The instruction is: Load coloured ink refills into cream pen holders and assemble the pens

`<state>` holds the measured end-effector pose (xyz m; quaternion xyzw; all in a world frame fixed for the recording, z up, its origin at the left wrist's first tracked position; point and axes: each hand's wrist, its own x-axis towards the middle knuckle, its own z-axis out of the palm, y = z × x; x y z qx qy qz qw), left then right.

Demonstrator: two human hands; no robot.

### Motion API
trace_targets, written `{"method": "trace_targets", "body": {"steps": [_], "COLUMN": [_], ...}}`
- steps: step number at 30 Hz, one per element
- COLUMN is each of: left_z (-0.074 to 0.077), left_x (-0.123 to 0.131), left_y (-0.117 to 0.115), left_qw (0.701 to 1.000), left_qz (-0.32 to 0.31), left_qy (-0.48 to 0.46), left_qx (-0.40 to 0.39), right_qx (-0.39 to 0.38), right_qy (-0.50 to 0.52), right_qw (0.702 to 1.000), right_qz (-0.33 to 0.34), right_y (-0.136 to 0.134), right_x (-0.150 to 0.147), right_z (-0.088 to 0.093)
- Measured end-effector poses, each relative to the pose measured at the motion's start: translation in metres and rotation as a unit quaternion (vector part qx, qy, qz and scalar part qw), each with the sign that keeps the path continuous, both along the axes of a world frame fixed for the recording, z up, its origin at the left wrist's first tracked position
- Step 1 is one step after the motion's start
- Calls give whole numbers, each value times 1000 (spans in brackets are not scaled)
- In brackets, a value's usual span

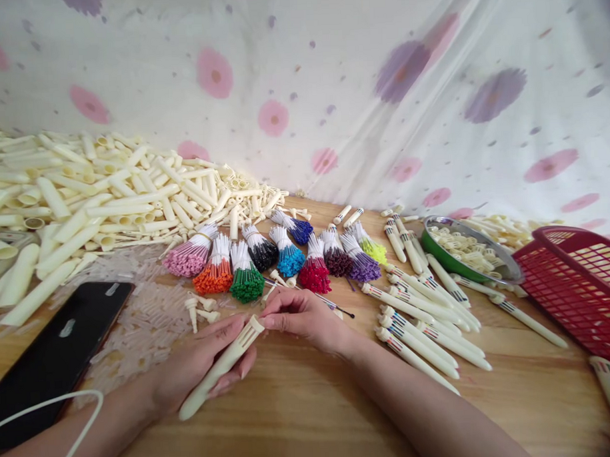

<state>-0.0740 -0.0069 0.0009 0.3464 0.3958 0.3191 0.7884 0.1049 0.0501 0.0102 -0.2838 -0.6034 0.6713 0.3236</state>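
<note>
Held in left hand: barrel, tilted over the surface, slotted end farthest. Touching that end: fingertips of right hand, whether gripping anything impossible to tell. Just beyond: coloured refill bundles. To the right: pens, then bowl and basket. To the left: phone; behind it, barrel heap.

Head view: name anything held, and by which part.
Left hand holds a cream pen barrel by its body, near the slotted end; right hand: cannot tell.

The phone lies left of the refill bundles.
</note>
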Motion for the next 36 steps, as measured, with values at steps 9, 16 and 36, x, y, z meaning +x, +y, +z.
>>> {"method": "trace_targets", "body": {"steps": [9,16,36], "left_z": [0,-4,-10], "left_x": [-1,-4,-7], "left_y": [-2,-2,-2], "left_qw": [997,994,979], "left_qz": [15,-37,-134], "left_qy": [-71,-103,-138], "left_qx": [-6,-26,-64], "right_qx": [-22,-41,26], "right_qy": [-10,4,-10], "right_qw": [1000,997,982], "right_qz": [-12,62,187], "right_y": [-4,1,8], "right_x": [-1,8,18], "right_z": [3,0,0]}}
